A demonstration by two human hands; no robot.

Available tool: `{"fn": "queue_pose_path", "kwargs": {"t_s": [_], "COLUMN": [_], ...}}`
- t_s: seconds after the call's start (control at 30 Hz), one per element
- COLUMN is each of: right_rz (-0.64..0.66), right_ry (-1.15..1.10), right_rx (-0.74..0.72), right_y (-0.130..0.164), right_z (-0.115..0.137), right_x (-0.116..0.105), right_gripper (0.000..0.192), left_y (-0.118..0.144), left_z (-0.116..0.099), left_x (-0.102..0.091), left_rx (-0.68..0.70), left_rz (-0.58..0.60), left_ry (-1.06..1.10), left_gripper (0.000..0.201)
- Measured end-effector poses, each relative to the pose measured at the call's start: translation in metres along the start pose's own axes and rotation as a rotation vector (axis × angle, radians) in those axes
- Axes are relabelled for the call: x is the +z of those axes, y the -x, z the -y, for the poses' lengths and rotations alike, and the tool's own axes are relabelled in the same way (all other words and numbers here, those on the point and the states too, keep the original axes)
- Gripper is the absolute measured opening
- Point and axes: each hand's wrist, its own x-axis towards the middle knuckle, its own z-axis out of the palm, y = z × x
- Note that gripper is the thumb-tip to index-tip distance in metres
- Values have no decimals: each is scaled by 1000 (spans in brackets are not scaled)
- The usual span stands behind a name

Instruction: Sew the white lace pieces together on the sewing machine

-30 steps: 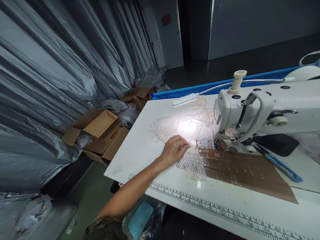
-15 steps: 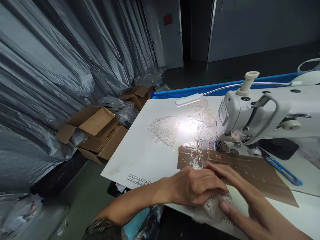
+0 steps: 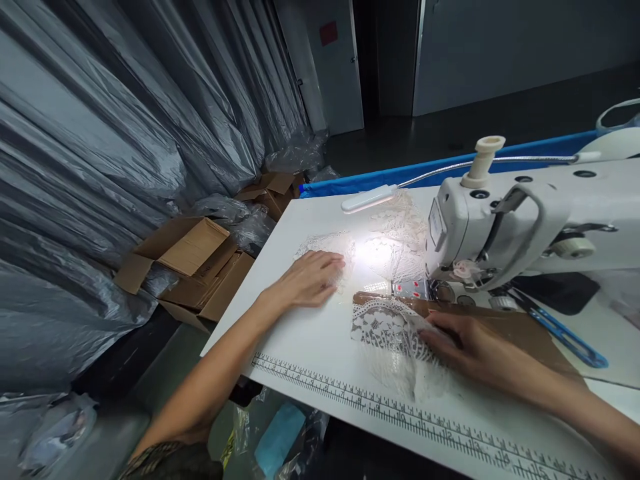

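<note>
My left hand (image 3: pixel 313 279) lies with outstretched fingers on a white lace piece (image 3: pixel 320 241) on the left of the sewing table. My right hand (image 3: pixel 457 339) pinches the right side of another white lace piece (image 3: pixel 387 327), its thumb and fingers closed on the fabric. That lace is spread near the front of the table, partly over a brown sheet (image 3: pixel 520 337). Just beyond the right hand stands a white sewing machine (image 3: pixel 505 227). More pale lace (image 3: pixel 400 220) lies under the bright lamp (image 3: pixel 369 199), left of the machine head.
A printed ruler (image 3: pixel 375 403) runs along the front edge of the white table (image 3: pixel 295 333). A blue cutter-like tool (image 3: pixel 570 337) lies at the right, beside the machine. Open cardboard boxes (image 3: pixel 195 247) stand on the left, near a silver curtain (image 3: pixel 100 133).
My left hand has moved from the front edge to the lace farther left. The lace bunched between both hands is now spread on the table, with my right hand still on it.
</note>
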Motion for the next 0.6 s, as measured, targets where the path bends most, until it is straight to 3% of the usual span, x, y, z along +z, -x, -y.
{"fn": "queue_pose_path", "kwargs": {"t_s": [0.1,0.27,0.33,0.47,0.6], "right_rz": [-43,-93,-107,-96,-113], "right_ry": [20,12,14,-7,-25], "right_rx": [-3,-33,-25,-25,-42], "right_y": [-2,-1,0,0,0], "right_z": [-8,-10,-9,-9,-13], "right_x": [3,4,3,2,3], "right_gripper": [41,42,41,40,37], "left_y": [0,-12,-19,-29,-21], "left_z": [24,35,42,68,83], "left_x": [11,29,22,-10,-29], "left_rx": [-9,-78,-126,-209,-152], "left_rz": [21,-81,-124,-257,-260], "left_ry": [37,54,103,153,48], "left_gripper": [44,32,31,29,37]}}
